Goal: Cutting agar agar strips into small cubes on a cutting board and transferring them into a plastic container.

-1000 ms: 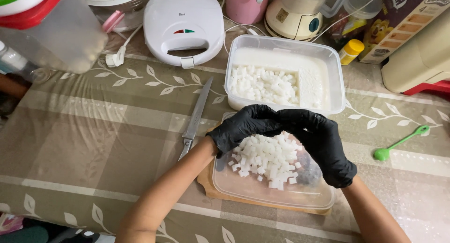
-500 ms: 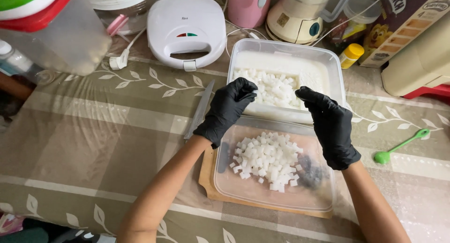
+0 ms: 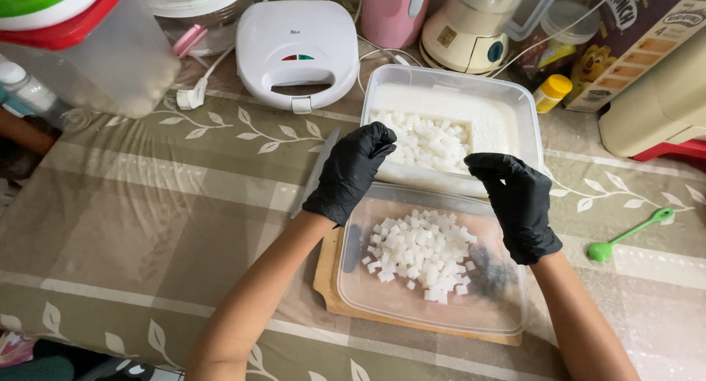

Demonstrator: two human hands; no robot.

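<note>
**Both hands lifted from the diced heap toward the tub**

Since a second ago, both gloved hands have been raised off the heap of white cubes [image 3: 418,252] and carried up to the near rim of the clear plastic tub [image 3: 531,131]. The left hand [image 3: 351,171] is curled, fingertips pinched together over the tub's edge; whether cubes are held inside it cannot be told. The right hand [image 3: 518,204] is likewise bent at the fingers, hovering just beside the same rim, its contents hidden.

As a judgement, the work is partly done: a fair pile of cubes is already gathered in the tub [image 3: 434,142], while a comparable heap is left on the clear lid [image 3: 390,296], which lies on a wooden board [image 3: 327,289].

A knife [image 3: 318,168] is laid just left of the left hand. The surface [image 3: 147,204] is covered with a checked, leaf-patterned cloth. Along its far side a white sandwich press [image 3: 294,46], a pink jug [image 3: 397,13] and a blender base [image 3: 471,28] are lined up; a green spoon [image 3: 625,237] lies to the right.
</note>
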